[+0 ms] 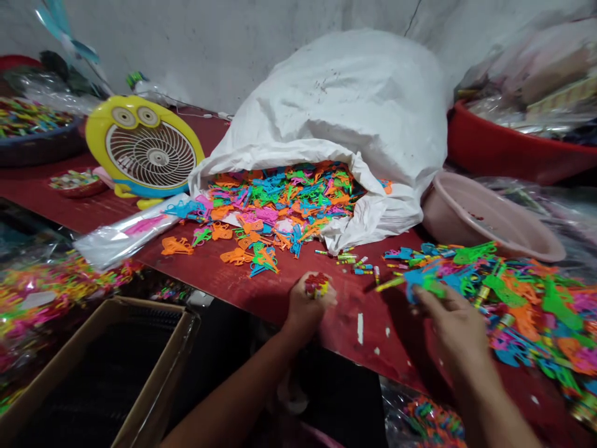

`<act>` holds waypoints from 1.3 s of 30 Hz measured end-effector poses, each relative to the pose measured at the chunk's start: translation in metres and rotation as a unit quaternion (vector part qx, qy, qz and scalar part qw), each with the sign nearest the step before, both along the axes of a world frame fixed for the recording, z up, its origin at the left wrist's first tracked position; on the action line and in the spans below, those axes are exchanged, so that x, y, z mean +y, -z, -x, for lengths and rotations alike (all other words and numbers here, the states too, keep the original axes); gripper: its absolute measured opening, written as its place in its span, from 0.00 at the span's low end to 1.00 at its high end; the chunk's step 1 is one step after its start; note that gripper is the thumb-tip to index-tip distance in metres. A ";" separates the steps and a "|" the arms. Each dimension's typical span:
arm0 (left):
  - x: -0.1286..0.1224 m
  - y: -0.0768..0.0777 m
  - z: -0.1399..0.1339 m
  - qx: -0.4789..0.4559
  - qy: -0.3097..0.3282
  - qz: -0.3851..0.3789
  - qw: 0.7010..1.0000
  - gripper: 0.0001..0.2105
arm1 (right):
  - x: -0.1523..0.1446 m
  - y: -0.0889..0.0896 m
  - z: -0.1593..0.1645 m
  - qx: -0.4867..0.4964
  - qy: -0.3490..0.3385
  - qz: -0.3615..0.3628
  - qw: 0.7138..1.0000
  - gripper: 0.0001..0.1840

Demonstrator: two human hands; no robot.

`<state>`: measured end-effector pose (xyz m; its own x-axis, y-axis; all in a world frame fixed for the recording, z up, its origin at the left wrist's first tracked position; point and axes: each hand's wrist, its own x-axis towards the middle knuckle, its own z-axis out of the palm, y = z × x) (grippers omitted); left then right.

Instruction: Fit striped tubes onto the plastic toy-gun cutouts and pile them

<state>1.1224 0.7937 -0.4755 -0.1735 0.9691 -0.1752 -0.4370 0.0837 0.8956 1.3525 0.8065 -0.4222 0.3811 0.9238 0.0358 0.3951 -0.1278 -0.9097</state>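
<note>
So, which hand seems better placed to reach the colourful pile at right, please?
Probably the right hand: it holds blue and green plastic by that pile; the left hand, farther off, grips a bundle with red ends.

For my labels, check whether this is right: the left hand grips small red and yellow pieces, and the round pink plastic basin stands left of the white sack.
Wrong side: the head view shows the round pink plastic basin right of the white sack. The left hand does grip small red and yellow pieces.
</note>
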 end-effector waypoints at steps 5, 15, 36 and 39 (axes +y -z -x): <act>0.000 -0.008 0.032 -0.075 -0.043 0.020 0.996 0.18 | 0.022 -0.048 -0.057 -0.413 0.114 -0.109 0.897 0.26; -0.013 -0.006 0.038 -0.016 -0.107 0.028 0.994 0.11 | 0.061 0.023 0.167 -0.297 -0.306 -0.110 0.898 0.16; 0.003 -0.013 0.039 -0.050 -0.073 0.030 0.996 0.08 | -0.006 0.030 0.124 0.090 -0.370 0.071 0.922 0.25; 0.001 -0.011 0.040 -0.060 -0.026 0.031 0.997 0.07 | -0.007 0.021 0.106 -0.087 -0.361 -0.040 0.928 0.27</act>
